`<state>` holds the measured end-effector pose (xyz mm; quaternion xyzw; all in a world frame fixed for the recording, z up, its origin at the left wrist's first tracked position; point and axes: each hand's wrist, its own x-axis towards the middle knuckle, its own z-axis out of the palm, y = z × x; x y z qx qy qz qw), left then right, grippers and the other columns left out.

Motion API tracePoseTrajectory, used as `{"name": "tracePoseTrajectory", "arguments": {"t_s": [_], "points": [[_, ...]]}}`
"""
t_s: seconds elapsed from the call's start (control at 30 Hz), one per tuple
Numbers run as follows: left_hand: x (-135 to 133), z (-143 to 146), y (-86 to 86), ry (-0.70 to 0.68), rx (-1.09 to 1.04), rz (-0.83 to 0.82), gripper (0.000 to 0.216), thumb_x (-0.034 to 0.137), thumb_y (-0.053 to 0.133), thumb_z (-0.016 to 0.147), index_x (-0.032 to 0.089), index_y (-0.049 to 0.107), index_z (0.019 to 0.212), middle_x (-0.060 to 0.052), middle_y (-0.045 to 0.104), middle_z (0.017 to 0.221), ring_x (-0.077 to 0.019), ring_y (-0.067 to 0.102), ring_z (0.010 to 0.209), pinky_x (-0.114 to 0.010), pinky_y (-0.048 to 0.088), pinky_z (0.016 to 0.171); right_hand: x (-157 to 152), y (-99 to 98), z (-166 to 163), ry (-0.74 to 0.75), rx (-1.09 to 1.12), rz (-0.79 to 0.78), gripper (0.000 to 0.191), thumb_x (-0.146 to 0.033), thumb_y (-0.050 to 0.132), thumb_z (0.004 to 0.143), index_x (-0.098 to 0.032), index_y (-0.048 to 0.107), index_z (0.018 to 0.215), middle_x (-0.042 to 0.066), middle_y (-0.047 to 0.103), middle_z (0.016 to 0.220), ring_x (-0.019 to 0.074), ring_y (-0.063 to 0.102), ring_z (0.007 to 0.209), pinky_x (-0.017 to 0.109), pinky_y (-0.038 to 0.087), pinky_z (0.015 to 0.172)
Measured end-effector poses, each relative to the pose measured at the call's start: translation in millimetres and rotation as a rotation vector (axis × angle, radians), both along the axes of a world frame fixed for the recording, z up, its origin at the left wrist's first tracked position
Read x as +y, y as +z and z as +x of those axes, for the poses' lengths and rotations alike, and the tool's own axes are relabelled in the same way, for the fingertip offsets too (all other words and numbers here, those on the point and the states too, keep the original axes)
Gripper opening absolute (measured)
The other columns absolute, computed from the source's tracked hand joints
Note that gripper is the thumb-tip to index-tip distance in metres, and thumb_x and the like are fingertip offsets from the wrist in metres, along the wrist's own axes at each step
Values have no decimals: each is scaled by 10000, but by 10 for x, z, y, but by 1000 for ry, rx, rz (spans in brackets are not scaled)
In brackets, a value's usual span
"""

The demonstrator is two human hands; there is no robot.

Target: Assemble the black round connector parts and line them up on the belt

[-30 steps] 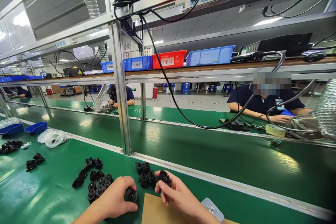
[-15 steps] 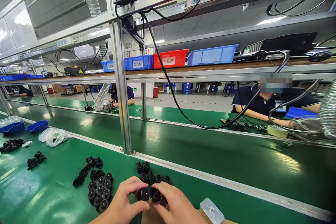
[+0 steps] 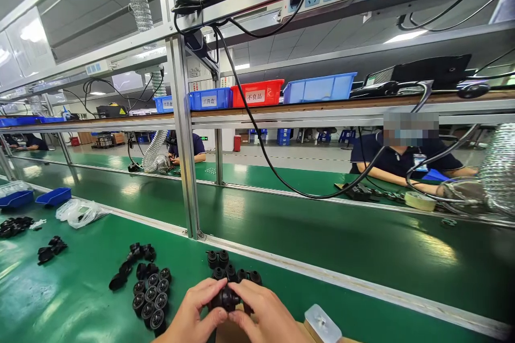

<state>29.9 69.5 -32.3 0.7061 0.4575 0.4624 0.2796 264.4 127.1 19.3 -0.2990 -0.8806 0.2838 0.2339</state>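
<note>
tabletop (image 3: 80,300): green mat, carries everything we handle; runs out ahead of and to both sides of our hands.
frame post (image 3: 183,134): aluminium upright, well ahead of the left hand, rising from the tabletop's far edge.
co-worker (image 3: 402,158): dark shirt, across the belt, far ahead-right of the right hand; arms on their own bench.
cardboard sheet (image 3: 225,332): brown, directly under both hands, mostly hidden.
clear block (image 3: 322,324): see-through plastic piece just right of the right hand.
left hand (image 3: 193,316): closed, thumb and fingertips pinching the left side of the black part.
right hand (image 3: 263,316): closed, thumb and fingers pinching the right side of the same part.
part cluster (image 3: 149,297): round black caps packed in rows, just left of the left hand, open faces up.
loose parts (image 3: 229,268): small black pieces just ahead of both hands, touching one another.
black part (image 3: 226,298): held between both hands, just above the cardboard sheet. Looks like two halves meeting; seam partly hidden by fingers.
axis: long axis reads roughly left-right, hand to hand; which end faces which way, we cannot tell.
risk: halves going together off-axis — would cock or jam, cause is fingers covering the seam.
risk: slip from the fingertip pinch — part drops into the loose parts ahead and gets mixed.
</note>
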Motion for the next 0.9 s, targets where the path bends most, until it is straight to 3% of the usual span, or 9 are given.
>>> {"name": "tracePoseTrajectory", "arguments": {"t_s": [0.1, 0.27, 0.47, 0.7, 0.8, 0.9], "points": [[3, 24, 43, -38, -30, 21, 500, 514, 689, 1022, 339, 665, 1489, -125, 742, 1335, -298, 698, 1250, -446, 557, 1128, 18, -46, -13, 4, 12, 37, 214, -149, 654, 895, -243, 709, 1080, 58, 750, 1066, 258, 692, 964, 323, 469, 785], [-9, 40, 106, -15, -87, 25, 422, 431, 724, 1017, 376, 706, 1435, -102, 739, 1391, -291, 694, 1278, -431, 548, 1136, 61, -156, -19, 13, 128, 27, 486, -165, 642, 891, -271, 677, 1363, 81, 768, 1244, 301, 723, 1074, 382, 540, 923], [-31, 84, 188, 0, -93, 52, 400, 442, 763, 984, 344, 756, 1372, -93, 800, 1245, -273, 740, 1135, -379, 605, 1005, 63, -118, 57, 94, 134, 36, 474, -193, 632, 959, -324, 642, 1415, 52, 736, 1355, 283, 702, 1193, 375, 531, 1021], [-32, 76, 183, 80, -47, 73, 402, 476, 811, 941, 362, 782, 1325, -74, 822, 1205, -275, 742, 1081, -393, 603, 986, 83, -119, 31, 170, 172, 170, 397, -132, 527, 970, -265, 649, 1324, 87, 747, 1248, 262, 708, 1105, 351, 543, 934], [-50, 69, 166, 73, 36, 89, 418, 469, 814, 937, 341, 778, 1333, -78, 833, 1112, -276, 741, 1013, -425, 600, 982, 53, -149, 13, 57, 50, 200, 202, -273, 550, 1016, -220, 686, 1156, 104, 763, 1084, 295, 719, 984, 388, 540, 859], [-87, 42, 79, 135, 81, 44, 473, 460, 861, 890, 350, 776, 1342, -91, 823, 1201, -317, 731, 1150, -488, 561, 1116, 25, -134, 39, -5, -10, 174, 301, -445, 510, 1080, -208, 695, 1079, 115, 765, 1013, 307, 731, 921, 395, 534, 800]]}}
